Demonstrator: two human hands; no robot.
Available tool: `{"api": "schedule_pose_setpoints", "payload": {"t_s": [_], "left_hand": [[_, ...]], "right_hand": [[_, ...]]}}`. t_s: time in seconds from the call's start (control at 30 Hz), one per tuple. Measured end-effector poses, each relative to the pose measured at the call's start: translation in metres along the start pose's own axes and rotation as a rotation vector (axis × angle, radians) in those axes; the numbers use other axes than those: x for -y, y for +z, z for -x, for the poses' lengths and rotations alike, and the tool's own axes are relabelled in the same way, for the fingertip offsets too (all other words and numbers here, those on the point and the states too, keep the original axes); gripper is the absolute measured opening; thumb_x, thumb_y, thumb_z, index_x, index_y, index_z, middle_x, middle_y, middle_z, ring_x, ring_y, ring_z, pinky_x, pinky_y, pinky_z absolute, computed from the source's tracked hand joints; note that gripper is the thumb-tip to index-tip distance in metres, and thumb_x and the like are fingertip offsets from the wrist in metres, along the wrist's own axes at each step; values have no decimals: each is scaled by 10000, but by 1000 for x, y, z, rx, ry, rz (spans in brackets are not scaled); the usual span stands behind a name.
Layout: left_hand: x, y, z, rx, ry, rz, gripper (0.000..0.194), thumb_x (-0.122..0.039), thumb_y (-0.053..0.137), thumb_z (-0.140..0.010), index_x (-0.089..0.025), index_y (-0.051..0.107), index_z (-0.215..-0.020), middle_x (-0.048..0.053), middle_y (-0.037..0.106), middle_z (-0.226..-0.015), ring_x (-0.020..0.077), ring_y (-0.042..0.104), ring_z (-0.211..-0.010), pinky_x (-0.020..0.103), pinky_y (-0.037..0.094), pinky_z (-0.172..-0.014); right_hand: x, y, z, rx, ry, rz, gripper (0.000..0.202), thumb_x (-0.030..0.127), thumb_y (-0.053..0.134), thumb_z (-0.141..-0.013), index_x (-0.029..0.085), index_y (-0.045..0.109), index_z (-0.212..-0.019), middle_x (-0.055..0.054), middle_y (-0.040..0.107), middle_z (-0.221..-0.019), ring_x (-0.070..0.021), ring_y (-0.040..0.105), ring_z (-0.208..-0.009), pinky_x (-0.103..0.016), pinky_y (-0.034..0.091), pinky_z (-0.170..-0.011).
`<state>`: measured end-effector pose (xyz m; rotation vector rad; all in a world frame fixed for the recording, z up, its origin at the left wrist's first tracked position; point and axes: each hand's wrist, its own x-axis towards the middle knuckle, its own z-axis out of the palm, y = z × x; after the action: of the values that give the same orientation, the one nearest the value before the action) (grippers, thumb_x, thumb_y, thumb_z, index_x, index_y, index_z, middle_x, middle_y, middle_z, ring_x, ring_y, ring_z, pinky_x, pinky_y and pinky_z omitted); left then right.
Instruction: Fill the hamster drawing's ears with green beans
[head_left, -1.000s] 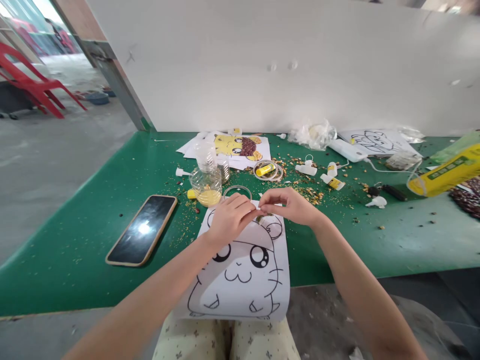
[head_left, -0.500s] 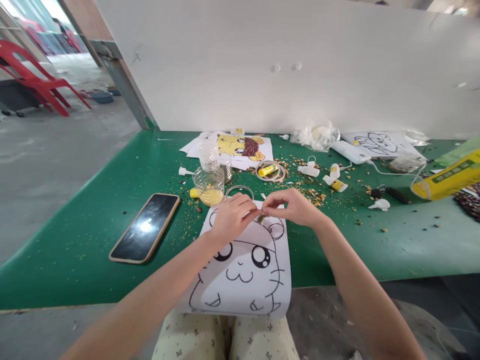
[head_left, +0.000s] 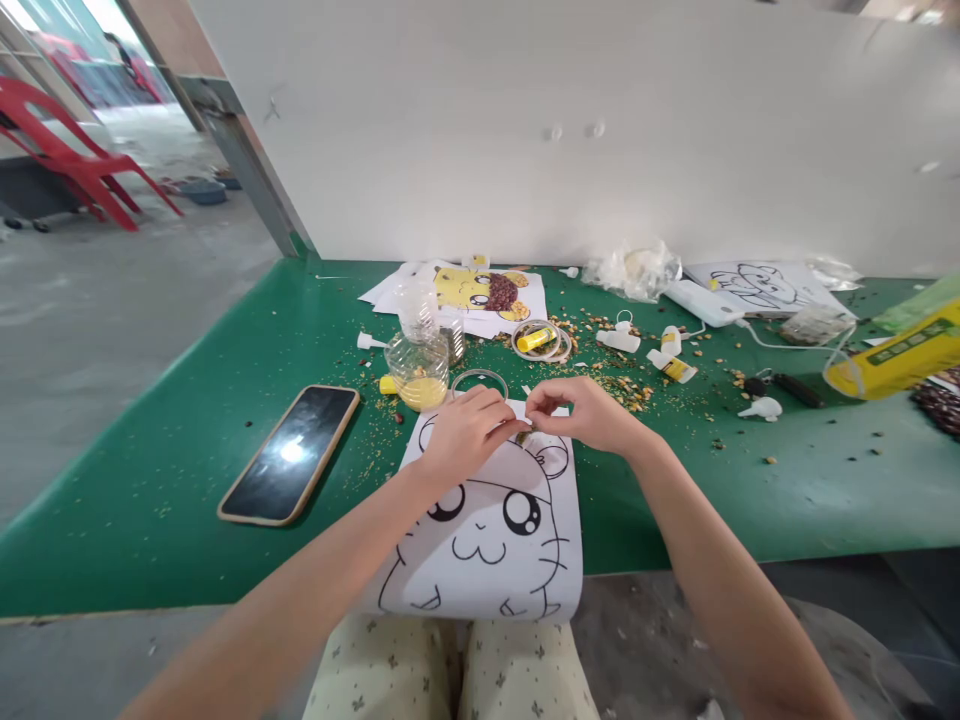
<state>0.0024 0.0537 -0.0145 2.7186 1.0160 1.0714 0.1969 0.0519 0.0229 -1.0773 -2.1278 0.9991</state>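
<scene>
A sheet of paper with a printed cartoon hamster hangs over the table's front edge toward my lap. On its top part lies my left hand, fingers together and bent, the fingertips beside a small patch of greenish seeds. My right hand meets it there, thumb and forefinger pinched just above that patch. Whatever is in the pinch is too small to make out. Just beyond my left hand stands a cut plastic bottle cup with yellow grains in it, near a clear ring.
A phone lies left on the green table. Behind are a seed-covered picture, tape rings, scattered seeds, glue bottles and a plastic bag. A yellow package is at right. A white panel rises behind.
My fingertips have shifted very slightly at the seed patch, both hands staying close together. The paper's hanging lower edge sits a little higher.
</scene>
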Motion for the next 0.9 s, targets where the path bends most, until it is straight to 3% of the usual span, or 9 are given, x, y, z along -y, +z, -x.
{"api": "schedule_pose_setpoints", "payload": {"t_s": [0.3, 0.67, 0.9], "left_hand": [[1, 0, 1, 9, -4, -19, 311, -363, 465, -898, -161, 580, -691, 13, 585, -702, 147, 515, -708, 266, 401, -637], [4, 0, 3, 56, 8, -63, 311, -352, 454, -905, -170, 604, -703, 16, 593, -692, 156, 525, -719, 273, 394, -637], [2, 1, 2, 31, -32, -34, 245, -382, 518, -868, -176, 608, -769, 8, 622, -745, 154, 533, -744, 265, 399, -653]], "right_hand": [[2, -2, 0, 30, 12, -22, 114, 239, 570, -771, 173, 663, -774, -11, 662, -705, -117, 599, -650, -237, 471, -613], [-6, 7, -3, 108, 14, 99, 68, 168, 518, -731, 178, 585, -723, 15, 599, -674, -104, 526, -620, -226, 425, -615], [-9, 4, -6, -40, 51, 188, 55, 213, 473, -778, 188, 512, -748, 3, 580, -721, -118, 506, -653, -233, 392, -605]]}}
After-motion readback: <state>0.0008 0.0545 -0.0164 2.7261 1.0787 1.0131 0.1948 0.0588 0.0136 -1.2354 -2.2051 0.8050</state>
